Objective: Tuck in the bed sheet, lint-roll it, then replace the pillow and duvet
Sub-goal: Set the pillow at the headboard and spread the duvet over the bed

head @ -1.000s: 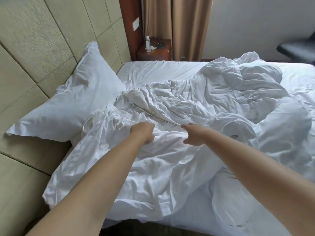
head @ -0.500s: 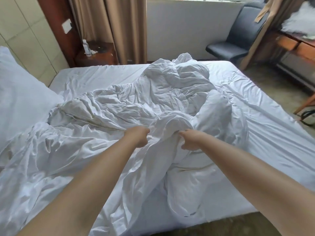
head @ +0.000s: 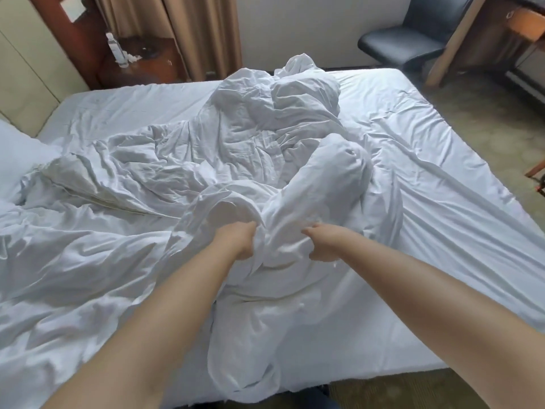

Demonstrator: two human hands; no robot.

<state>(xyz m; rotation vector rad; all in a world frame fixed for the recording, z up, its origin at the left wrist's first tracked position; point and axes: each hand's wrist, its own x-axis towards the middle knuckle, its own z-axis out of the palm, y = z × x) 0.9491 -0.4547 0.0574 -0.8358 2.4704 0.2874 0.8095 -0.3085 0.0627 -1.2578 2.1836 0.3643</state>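
Both the left hand [head: 236, 242] and right hand [head: 324, 243] clench bunched duvet [head: 250, 143] at center frame; soft, bulky, likely light.

Your two bare hands bunch the crumpled white duvet [head: 236, 149] at the bed's near edge.

Your left hand [head: 236, 242] and right hand [head: 323, 243] each grip a fold of it, close together. The smooth white bed sheet [head: 442, 184] lies bare to your right, a white pillow [head: 17, 154] at far left, a dark padded chair [head: 407, 39] beyond.
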